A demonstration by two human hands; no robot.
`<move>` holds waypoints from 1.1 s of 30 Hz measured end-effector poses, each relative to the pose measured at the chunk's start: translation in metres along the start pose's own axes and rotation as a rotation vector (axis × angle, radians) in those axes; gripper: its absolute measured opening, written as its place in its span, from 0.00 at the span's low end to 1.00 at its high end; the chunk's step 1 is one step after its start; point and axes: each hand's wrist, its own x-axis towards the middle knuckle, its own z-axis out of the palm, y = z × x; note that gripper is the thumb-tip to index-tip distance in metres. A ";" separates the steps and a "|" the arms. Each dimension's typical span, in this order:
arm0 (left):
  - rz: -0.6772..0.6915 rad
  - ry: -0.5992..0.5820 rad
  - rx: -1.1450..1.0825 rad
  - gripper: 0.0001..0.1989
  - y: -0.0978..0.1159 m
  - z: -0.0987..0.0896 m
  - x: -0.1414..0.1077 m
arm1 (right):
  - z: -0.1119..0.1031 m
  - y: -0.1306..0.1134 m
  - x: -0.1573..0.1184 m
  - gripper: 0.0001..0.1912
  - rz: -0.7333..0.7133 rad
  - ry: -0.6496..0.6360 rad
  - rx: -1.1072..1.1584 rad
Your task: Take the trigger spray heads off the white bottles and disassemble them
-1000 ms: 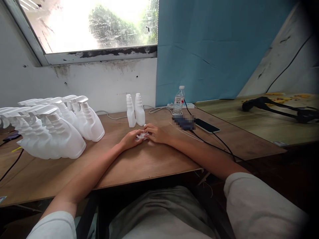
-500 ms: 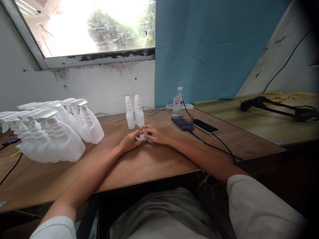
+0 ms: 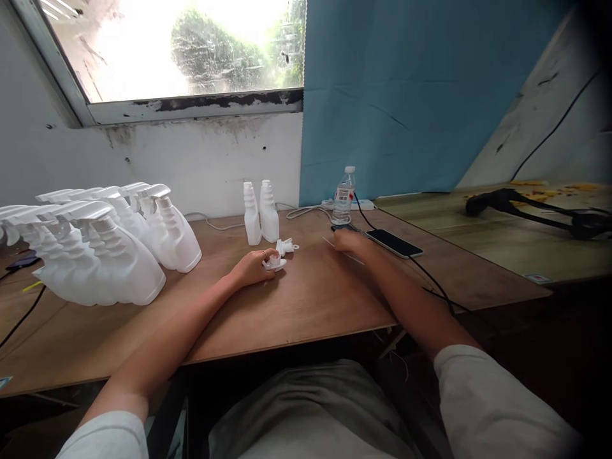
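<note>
Fingers of your left hand point(image 3: 252, 268) pinch one white plastic fitting point(image 3: 275, 263), in front of two slim white plastic bottles point(image 3: 269, 220); a second white plastic fitting point(image 3: 285, 247) lies nearer them. Your right hand point(image 3: 350, 242) has moved off to their right, finger state unclear. Also rightward, one clear plastic water bottle point(image 3: 343, 204) bears an unreadable label point(image 3: 344, 194).

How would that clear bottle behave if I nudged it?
The clear bottle stands upright, tall and narrow, so a high push could tip it. Its rounded body would probably roll once down. The thin-looking plastic may flex under a firm grip.
</note>
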 end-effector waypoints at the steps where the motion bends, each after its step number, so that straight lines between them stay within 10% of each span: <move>1: -0.003 0.001 0.001 0.23 0.000 0.000 0.000 | 0.002 -0.004 0.001 0.18 0.014 -0.038 0.006; 17: -0.019 0.052 -0.061 0.23 0.001 0.007 -0.007 | 0.000 -0.043 -0.017 0.12 -0.069 -0.358 0.289; 27: 0.014 0.062 -0.097 0.25 -0.001 0.008 -0.007 | -0.008 -0.056 -0.023 0.11 -0.300 0.096 0.840; 33: 0.040 0.049 -0.132 0.25 0.002 0.010 -0.007 | -0.003 -0.079 -0.031 0.14 -0.733 0.229 1.347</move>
